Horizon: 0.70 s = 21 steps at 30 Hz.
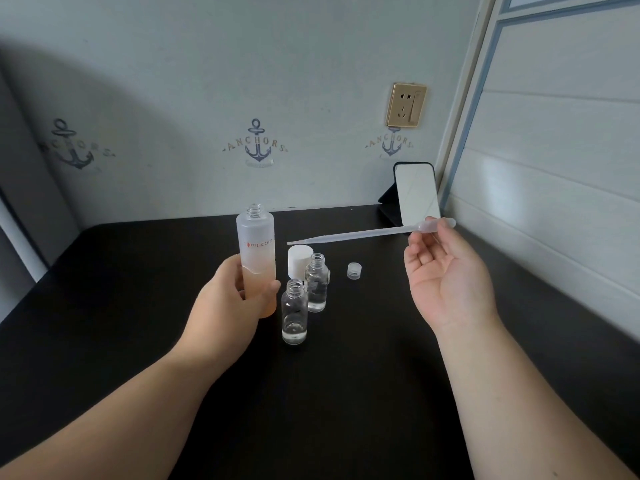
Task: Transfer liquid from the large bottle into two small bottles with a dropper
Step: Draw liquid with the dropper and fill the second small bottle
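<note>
the large bottle (pixel 257 258) in the left hand (pixel 228 299) is frosted white above, fading to peach-orange below, with red and white lettering. the dropper (pixel 363 233) pinched by the right hand (pixel 446 271) is translucent milky white. between the hands, the two small bottles (pixel 294 311) (pixel 317 282) are clear glass. just behind them stands a white cap (pixel 298 258), and a small translucent cap (pixel 352 270) sits nearer the right hand. the bench (pixel 346 393) is black. beyond the hands, the wall (pixel 207 81) is pale grey-blue, patterned with navy anchors and tan lettering; the socket (pixel 405 105) is gold. the mirror (pixel 415 194) has a black frame.
</note>
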Available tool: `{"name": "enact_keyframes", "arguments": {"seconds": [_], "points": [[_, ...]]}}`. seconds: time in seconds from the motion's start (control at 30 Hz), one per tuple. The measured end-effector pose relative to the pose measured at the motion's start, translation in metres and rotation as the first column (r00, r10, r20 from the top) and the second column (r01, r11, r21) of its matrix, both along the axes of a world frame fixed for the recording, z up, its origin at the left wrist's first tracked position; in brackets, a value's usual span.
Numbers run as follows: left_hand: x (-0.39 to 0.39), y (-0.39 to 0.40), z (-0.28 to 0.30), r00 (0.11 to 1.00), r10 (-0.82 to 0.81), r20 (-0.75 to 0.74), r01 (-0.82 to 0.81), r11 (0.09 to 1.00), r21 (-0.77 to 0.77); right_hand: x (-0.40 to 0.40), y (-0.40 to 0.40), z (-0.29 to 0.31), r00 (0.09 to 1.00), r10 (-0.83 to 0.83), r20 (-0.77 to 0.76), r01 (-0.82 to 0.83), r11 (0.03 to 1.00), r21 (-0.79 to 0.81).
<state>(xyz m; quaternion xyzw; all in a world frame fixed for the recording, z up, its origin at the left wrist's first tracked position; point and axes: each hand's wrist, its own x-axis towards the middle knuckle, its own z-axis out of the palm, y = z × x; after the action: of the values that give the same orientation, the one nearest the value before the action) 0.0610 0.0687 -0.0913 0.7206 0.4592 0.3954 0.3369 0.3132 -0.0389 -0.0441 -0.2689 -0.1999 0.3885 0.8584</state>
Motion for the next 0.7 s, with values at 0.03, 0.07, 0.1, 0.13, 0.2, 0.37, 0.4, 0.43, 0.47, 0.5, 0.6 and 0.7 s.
{"name": "enact_keyframes", "arguments": {"seconds": [0.03, 0.07, 0.1, 0.13, 0.2, 0.37, 0.4, 0.43, 0.47, 0.5, 0.6, 0.7], "points": [[0.000, 0.000, 0.000, 1.000, 0.008, 0.001, -0.008, 1.000, 0.007, 0.000, 0.000, 0.000, 1.000, -0.002, 0.011, 0.002, 1.000, 0.003], [-0.001, 0.000, -0.001, 1.000, 0.008, 0.012, -0.008, 1.000, 0.010, 0.000, 0.000, -0.001, 1.000, -0.001, 0.021, 0.001, 1.000, 0.009], [-0.001, 0.000, 0.000, 1.000, 0.003, 0.027, -0.003, 1.000, 0.011, -0.001, 0.000, -0.001, 1.000, 0.001, 0.027, -0.002, 1.000, 0.016], [-0.002, -0.001, 0.002, 0.999, -0.002, 0.033, 0.002, 1.000, 0.015, -0.002, 0.000, -0.001, 1.000, 0.003, 0.030, -0.003, 1.000, 0.023], [-0.004, -0.005, 0.007, 0.999, -0.008, 0.032, 0.007, 1.000, 0.027, -0.003, 0.001, 0.000, 1.000, 0.002, 0.030, -0.003, 0.999, 0.034], [-0.004, -0.010, 0.014, 1.000, -0.005, -0.005, 0.005, 0.995, 0.099, -0.004, 0.001, 0.000, 0.998, -0.006, 0.055, 0.004, 0.999, 0.041], [-0.004, -0.011, 0.014, 1.000, -0.005, -0.007, 0.005, 0.995, 0.099, -0.004, 0.001, 0.000, 0.997, -0.012, 0.070, 0.010, 0.999, 0.034], [-0.004, -0.011, 0.015, 1.000, -0.003, -0.008, 0.004, 0.995, 0.099, -0.003, 0.000, 0.001, 0.996, -0.018, 0.082, 0.016, 0.999, 0.028], [-0.003, -0.011, 0.015, 1.000, 0.000, -0.014, 0.002, 0.995, 0.103, -0.003, 0.000, 0.001, 0.996, -0.024, 0.090, 0.022, 0.999, 0.023], [-0.003, -0.010, 0.015, 1.000, 0.002, -0.020, 0.000, 0.993, 0.115, -0.003, 0.000, 0.000, 0.995, -0.032, 0.095, 0.030, 0.999, 0.021], [-0.005, -0.006, 0.011, 1.000, 0.011, -0.023, -0.007, 0.990, 0.140, -0.002, -0.001, 0.001, 0.990, -0.064, 0.124, 0.063, 0.998, 0.018], [-0.006, -0.002, 0.006, 0.996, 0.061, -0.066, -0.049, 0.985, 0.167, -0.001, -0.003, 0.003, 0.984, -0.098, 0.151, 0.098, 0.995, 0.005]]}}
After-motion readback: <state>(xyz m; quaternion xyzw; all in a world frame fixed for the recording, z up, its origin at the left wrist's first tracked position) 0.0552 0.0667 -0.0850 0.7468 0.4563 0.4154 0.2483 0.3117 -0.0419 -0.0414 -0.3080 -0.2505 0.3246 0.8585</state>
